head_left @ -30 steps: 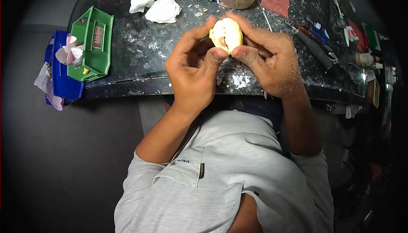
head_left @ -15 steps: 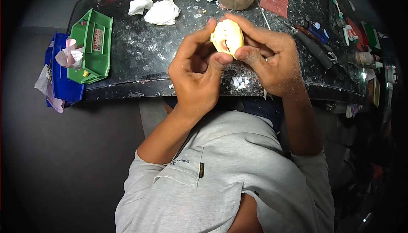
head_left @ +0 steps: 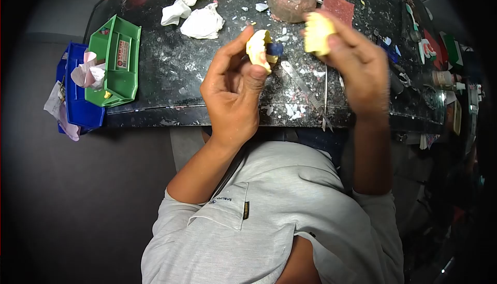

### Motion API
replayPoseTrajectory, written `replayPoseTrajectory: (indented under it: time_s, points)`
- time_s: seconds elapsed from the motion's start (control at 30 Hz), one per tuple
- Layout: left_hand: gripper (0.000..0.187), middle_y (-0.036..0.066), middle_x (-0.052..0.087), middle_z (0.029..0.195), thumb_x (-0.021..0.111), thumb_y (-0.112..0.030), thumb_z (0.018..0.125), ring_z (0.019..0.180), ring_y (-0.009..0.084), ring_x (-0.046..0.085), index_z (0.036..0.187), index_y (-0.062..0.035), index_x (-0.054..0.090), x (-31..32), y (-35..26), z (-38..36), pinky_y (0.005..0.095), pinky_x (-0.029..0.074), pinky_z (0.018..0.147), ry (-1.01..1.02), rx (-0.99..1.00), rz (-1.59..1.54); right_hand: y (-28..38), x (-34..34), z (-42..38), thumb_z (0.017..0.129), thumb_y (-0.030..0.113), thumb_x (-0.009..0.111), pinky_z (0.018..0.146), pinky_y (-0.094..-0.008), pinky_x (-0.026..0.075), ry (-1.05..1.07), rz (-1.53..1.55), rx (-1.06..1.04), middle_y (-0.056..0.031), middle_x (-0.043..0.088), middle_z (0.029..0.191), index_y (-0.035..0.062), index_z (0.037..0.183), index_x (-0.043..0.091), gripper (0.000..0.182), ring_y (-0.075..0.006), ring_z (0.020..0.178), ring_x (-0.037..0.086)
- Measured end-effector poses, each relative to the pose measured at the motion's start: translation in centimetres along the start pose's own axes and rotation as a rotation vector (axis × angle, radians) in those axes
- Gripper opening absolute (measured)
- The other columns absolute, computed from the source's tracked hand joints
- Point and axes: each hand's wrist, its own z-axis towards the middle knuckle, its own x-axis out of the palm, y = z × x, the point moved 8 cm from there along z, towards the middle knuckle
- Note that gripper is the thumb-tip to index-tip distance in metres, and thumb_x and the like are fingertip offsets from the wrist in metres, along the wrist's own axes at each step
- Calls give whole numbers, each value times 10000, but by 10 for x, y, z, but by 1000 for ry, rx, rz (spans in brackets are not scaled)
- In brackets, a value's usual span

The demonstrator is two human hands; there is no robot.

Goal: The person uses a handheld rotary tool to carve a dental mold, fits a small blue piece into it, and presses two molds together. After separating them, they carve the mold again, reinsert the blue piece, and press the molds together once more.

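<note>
Two yellow pieces are held apart above the dark worktable. My left hand [head_left: 231, 88] pinches one yellow piece [head_left: 257, 49] between thumb and fingers; pinkish parts show on its right side, beside a small blue patch. In my right hand [head_left: 360, 69], slightly blurred by motion, is the other yellow piece [head_left: 318, 34], with a bumpy left edge. Below and between the hands, a metal tool [head_left: 301, 84] lies on the table near white crumbs [head_left: 295, 111].
Crumpled white tissue [head_left: 202, 21] lies behind my left hand. A round stained vessel [head_left: 291, 0] and a reddish square [head_left: 338, 9] are at the back. Green [head_left: 135, 61] and blue [head_left: 83, 109] bins stand left; dark-handled tools [head_left: 401, 76] lie right.
The yellow pieces were together between both hands and are now apart. My right hand has moved right with one; my left hand keeps the other. The metal tool has come into view.
</note>
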Motion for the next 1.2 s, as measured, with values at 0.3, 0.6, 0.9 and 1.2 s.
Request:
replayPoseTrajectory:
  time_s: [0.3,0.6,0.9,1.2]
  points:
    - [609,277,591,1339,409,-386,1108,1239,443,632,1511,67,347,4,7,2,502,583,1006,55,-253,-325,-23,-25,-5,1080,146,483,949,-356,613,-108,28,379,-194,701,1165,-95,1306,598,350,-220,1058,717]
    - [668,443,426,1441,366,-441,1106,1295,549,546,1552,45,261,9,8,-2,558,530,1059,157,-286,-432,31,-77,-24,913,115,737,790,-345,529,-317,-1105,-101,-69,715,1117,56,1194,725,288,-207,939,672]
    - [680,429,469,1414,359,-469,1102,1267,529,580,1542,43,280,10,7,-4,553,550,1034,157,-287,-406,6,-88,-32,968,90,650,922,-388,524,-434,-1015,94,-143,725,1095,44,1163,693,205,-292,1039,694]
    - [635,186,683,1188,460,-461,1080,1063,226,710,1411,77,525,15,-1,-4,326,612,880,213,-175,-183,70,36,-25,919,7,656,719,-352,531,212,-761,-421,-142,695,861,21,1314,687,396,-272,745,676]
